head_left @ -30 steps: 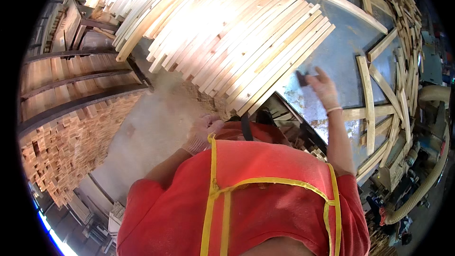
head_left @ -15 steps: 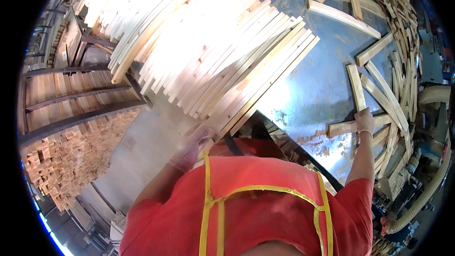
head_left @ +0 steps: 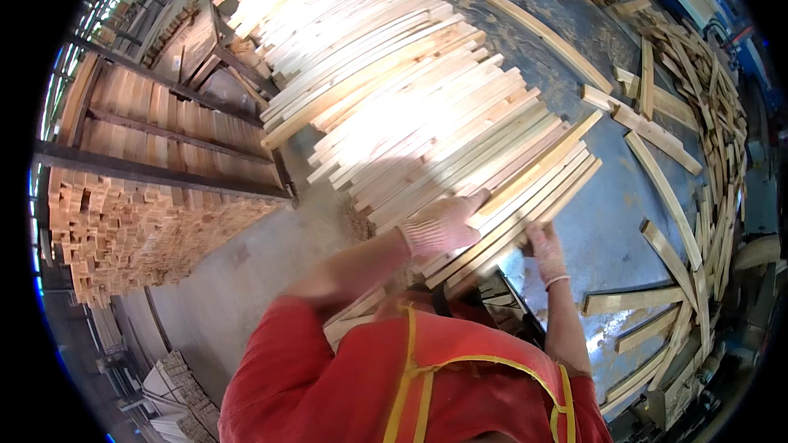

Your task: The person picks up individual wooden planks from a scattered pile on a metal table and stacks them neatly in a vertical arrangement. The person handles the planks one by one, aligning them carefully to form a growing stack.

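Many long, pale wood slats (head_left: pixel 460 123) lie side by side in a big stack, bright in the light. Left hand (head_left: pixel 439 226), in a white glove, grips one slat's end. Right hand (head_left: pixel 546 253) holds the stack's edge from below.

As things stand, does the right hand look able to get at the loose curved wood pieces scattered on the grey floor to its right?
Probably not without moving: the right hand is under the end of the slat stack, and the curved pieces lie well off across bare floor. Nothing blocks the way.
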`<state>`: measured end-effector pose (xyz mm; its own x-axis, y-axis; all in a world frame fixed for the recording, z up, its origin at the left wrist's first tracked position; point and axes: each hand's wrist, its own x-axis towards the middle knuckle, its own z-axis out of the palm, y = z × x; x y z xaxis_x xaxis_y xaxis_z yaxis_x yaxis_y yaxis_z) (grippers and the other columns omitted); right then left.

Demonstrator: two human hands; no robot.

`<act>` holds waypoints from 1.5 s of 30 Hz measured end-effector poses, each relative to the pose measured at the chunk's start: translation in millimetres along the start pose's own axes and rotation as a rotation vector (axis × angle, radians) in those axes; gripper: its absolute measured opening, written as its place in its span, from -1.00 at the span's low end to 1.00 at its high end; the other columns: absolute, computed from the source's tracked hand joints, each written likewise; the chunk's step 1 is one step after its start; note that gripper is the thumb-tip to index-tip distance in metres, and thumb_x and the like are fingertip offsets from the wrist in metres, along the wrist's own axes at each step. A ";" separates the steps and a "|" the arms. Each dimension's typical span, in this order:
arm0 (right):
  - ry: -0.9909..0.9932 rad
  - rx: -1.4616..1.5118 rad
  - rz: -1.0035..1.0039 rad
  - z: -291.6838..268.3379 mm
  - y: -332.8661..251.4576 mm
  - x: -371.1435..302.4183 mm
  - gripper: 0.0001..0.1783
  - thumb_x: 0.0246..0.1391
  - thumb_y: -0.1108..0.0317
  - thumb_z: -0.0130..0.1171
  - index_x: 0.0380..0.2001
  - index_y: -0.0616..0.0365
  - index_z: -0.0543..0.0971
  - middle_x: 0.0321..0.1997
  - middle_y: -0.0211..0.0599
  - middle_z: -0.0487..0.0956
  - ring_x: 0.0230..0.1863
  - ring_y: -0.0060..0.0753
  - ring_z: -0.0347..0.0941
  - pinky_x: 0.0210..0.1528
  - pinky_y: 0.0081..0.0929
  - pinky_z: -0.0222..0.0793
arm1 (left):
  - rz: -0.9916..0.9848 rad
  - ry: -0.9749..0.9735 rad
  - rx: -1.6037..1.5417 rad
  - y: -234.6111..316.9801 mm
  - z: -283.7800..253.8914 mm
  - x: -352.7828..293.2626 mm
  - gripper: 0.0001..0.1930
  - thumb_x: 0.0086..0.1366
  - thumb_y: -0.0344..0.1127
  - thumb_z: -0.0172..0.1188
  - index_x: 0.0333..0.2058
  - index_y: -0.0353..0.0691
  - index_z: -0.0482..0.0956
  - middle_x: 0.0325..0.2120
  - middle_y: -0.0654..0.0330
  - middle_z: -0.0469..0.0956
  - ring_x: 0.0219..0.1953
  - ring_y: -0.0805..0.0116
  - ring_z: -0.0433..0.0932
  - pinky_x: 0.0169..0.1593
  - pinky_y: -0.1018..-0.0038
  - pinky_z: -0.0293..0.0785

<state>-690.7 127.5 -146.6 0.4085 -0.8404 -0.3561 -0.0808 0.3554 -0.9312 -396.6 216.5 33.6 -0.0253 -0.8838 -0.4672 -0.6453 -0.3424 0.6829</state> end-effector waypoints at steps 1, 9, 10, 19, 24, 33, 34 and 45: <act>0.014 -0.151 0.006 38.6 -22.1 -10.3 -0.11 0.30 -0.02 0.36 0.44 0.31 0.25 0.15 -0.03 0.64 0.10 -0.20 0.57 0.21 -0.27 0.48 | -0.095 -0.023 -0.053 -5.5 -13.1 -18.5 -0.27 0.40 -0.27 0.20 0.48 -0.37 0.24 0.31 -0.18 0.48 0.33 0.00 0.51 0.38 0.18 0.48; 0.193 -0.529 0.077 89.4 -52.4 -27.9 0.10 0.20 0.00 0.41 0.58 0.16 0.02 0.28 0.20 0.62 0.28 0.16 0.58 0.33 -0.13 0.43 | -0.371 0.414 0.803 -147.2 -150.6 -47.0 -0.41 0.46 -0.21 0.15 0.43 -0.13 0.38 0.04 0.04 0.63 -0.07 0.10 0.69 0.01 0.17 0.64; 0.182 -0.533 0.116 89.2 -58.8 -29.5 0.10 0.19 0.01 0.41 0.58 0.16 0.03 0.28 0.20 0.62 0.28 0.16 0.59 0.33 -0.13 0.43 | -0.354 0.607 0.823 -177.6 -162.5 -52.6 -0.45 0.45 -0.21 0.16 0.38 -0.11 0.42 -0.01 0.07 0.64 -0.10 0.12 0.70 -0.05 0.20 0.64; 0.089 -0.616 0.139 67.6 -49.7 -20.1 0.25 0.21 -0.11 0.35 0.59 0.33 -0.19 0.21 0.27 0.65 0.26 0.19 0.61 0.30 -0.14 0.49 | 0.047 0.756 0.725 -118.2 -69.8 12.2 -0.30 0.32 0.13 0.30 0.26 -0.23 0.48 0.19 0.01 0.47 0.24 -0.09 0.44 0.34 -0.07 0.31; -0.078 -0.456 0.177 -29.6 -72.4 12.1 0.03 0.23 -0.10 0.36 0.54 0.33 0.23 0.18 0.19 0.67 0.23 0.04 0.63 0.27 -0.27 0.51 | 0.645 0.404 0.588 0.5 86.3 26.3 -0.28 0.17 0.11 0.41 0.21 -0.20 0.52 0.20 0.06 0.45 0.32 -0.06 0.34 0.44 -0.14 0.20; 0.703 -1.511 -0.059 -359.6 -147.4 77.8 -0.24 0.03 0.19 0.43 0.30 0.07 0.43 0.21 -0.04 0.60 0.20 0.16 0.57 0.22 0.03 0.49 | 0.675 0.422 0.592 5.4 103.2 57.4 -0.48 0.00 -0.25 0.27 0.03 -0.11 0.61 0.09 0.09 0.49 0.20 -0.05 0.42 0.27 -0.06 0.34; 0.685 -1.537 -0.006 -368.2 -150.5 87.3 -0.27 0.08 0.23 0.38 0.32 0.05 0.41 0.23 -0.03 0.59 0.22 0.20 0.54 0.23 0.01 0.49 | 0.647 0.420 0.601 6.4 102.0 57.3 -0.50 0.00 -0.25 0.27 0.01 -0.12 0.62 0.08 0.09 0.50 0.18 -0.05 0.43 0.24 -0.06 0.36; 0.313 -1.636 -0.283 -238.3 -250.1 176.9 -0.56 0.15 0.07 0.35 0.03 0.03 0.67 -0.24 -0.06 0.74 -0.07 0.06 0.70 -0.01 -0.11 0.60 | 0.630 0.436 0.549 16.3 96.9 63.2 -0.61 0.02 -0.28 0.27 -0.10 -0.16 0.63 -0.05 0.12 0.56 0.00 0.04 0.52 0.06 0.05 0.45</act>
<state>-814.8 -207.5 4.9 0.4070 -0.9134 0.0103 -0.9134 -0.4069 0.0097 -482.8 186.0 -39.2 -0.2761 -0.9343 0.2254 -0.8822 0.3394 0.3263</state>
